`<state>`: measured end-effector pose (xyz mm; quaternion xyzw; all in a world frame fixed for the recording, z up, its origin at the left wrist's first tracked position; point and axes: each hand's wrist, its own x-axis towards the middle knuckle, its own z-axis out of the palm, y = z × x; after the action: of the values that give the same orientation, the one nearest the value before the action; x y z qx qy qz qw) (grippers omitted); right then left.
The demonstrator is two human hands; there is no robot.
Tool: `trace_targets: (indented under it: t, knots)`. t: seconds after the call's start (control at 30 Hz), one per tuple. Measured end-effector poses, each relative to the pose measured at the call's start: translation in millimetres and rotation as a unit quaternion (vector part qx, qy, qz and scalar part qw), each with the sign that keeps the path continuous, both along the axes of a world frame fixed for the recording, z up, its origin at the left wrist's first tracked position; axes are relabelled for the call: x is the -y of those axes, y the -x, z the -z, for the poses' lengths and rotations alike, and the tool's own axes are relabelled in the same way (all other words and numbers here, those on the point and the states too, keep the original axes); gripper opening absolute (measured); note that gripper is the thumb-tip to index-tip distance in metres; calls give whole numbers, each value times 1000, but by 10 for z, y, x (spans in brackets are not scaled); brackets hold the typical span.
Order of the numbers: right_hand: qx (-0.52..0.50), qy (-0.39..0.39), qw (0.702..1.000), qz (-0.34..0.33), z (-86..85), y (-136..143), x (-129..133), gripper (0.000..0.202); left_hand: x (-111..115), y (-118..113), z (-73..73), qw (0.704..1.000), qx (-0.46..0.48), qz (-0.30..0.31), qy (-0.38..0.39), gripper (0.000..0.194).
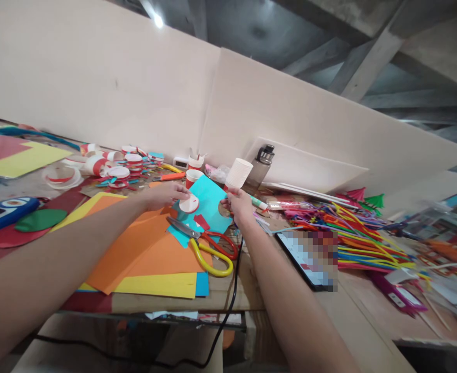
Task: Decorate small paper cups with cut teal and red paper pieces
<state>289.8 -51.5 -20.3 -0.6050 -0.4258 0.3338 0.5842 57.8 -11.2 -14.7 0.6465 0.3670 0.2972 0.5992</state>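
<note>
My left hand (166, 195) has its fingers closed on the edge of a small white disc (189, 204) with a red rim, which looks like a cut-off paper cup bottom. The disc is over a cyan paper sheet (208, 194). At the sheet's right edge, my right hand (240, 206) is closed with fingertips together; what they pinch is too small to make out. Below the hands lie open scissors (212, 251) with one red and one yellow handle. Red paper scraps (202, 223) rest by the blades. Orange sheets (146, 254) and yellow sheets (166, 286) are stacked underneath.
Behind my hands stand stacked white cups (239, 173) and a dark-lidded bottle (260, 168). Cut cup pieces (134, 163) sit at the back left. A tablet (308, 259) and colourful pipe cleaners (368, 233) lie right. A black cable (234, 290) hangs over the table edge.
</note>
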Motion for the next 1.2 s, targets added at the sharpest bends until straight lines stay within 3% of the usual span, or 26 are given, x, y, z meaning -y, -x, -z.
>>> trace_targets:
  t: [0.07, 0.23, 0.53, 0.67, 0.77, 0.93, 1.07, 1.2]
  knots:
    - [-5, -8, 1000, -3, 9, 2, 5, 14, 6, 2, -4, 1000, -6, -1, -6, 39]
    - [-7, -31, 999, -7, 35, 59, 30, 42, 39, 10, -28, 1000, 3, 12, -5, 41]
    - [-39, -43, 998, 19, -24, -23, 45, 3, -2, 45, 19, 1000, 10, 23, -15, 41]
    - [-24, -57, 998, -8, -34, 8, 89, 28, -5, 46, 23, 999, 16, 27, -12, 42]
    - [65, -46, 997, -11, -28, 67, 102, 51, -13, 44, 25, 999, 21, 36, -8, 43]
    - [71, -52, 996, 28, -16, 41, 57, 22, -68, 50, 69, 999, 18, 27, -7, 42]
    - [84, -68, 993, 55, -79, -36, 141, 13, -71, 54, 78, 1000, 7, 22, -11, 37]
    - [195, -45, 979, -47, -215, 38, 416, 26, -12, 44, 31, 1000, 5, 14, -18, 35]
